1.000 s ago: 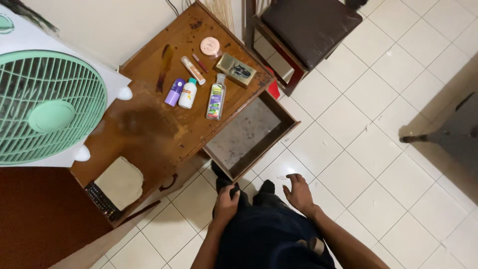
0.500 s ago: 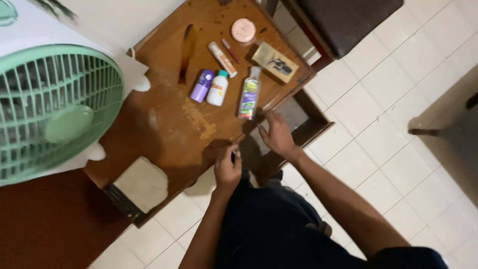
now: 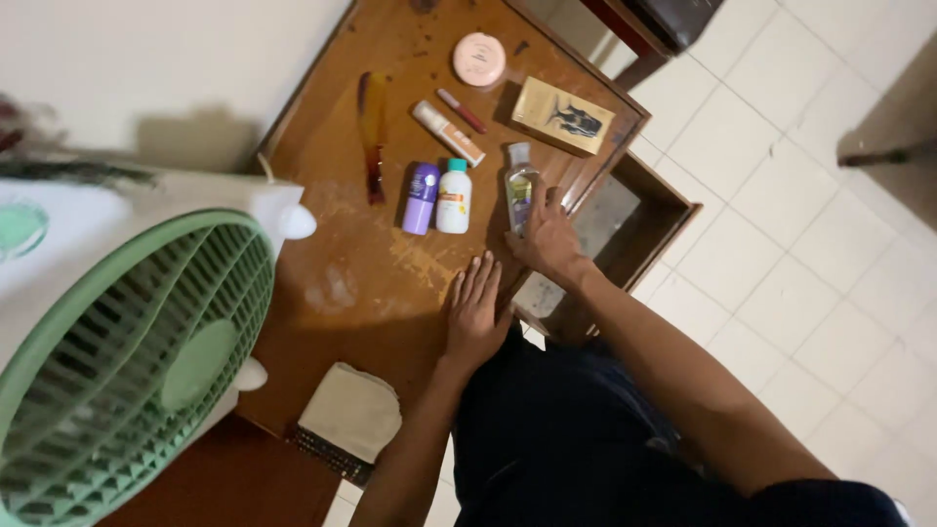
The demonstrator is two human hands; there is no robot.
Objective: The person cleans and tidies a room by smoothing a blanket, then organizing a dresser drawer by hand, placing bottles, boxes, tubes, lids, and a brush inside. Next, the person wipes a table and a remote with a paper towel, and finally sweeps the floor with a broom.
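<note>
Here the right hand [image 3: 545, 239] clasps the clear bottle [image 3: 520, 184] beside the white bottle [image 3: 453, 196]; left hand [image 3: 475, 310] flat.

Worn glossy wood table [image 3: 342, 283]; clear plastic bottle [image 3: 520, 185]; glazed floor tiles [image 3: 781, 283].

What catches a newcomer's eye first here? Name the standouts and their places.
The big mint-green fan fills the lower left, beside the worn wooden table. At the table's front edge the right hand grips a clear bottle with a green label, while the left hand lies flat on the wood. Behind them sit a purple bottle, a white bottle and a gold box; an open drawer juts out at right.
</note>
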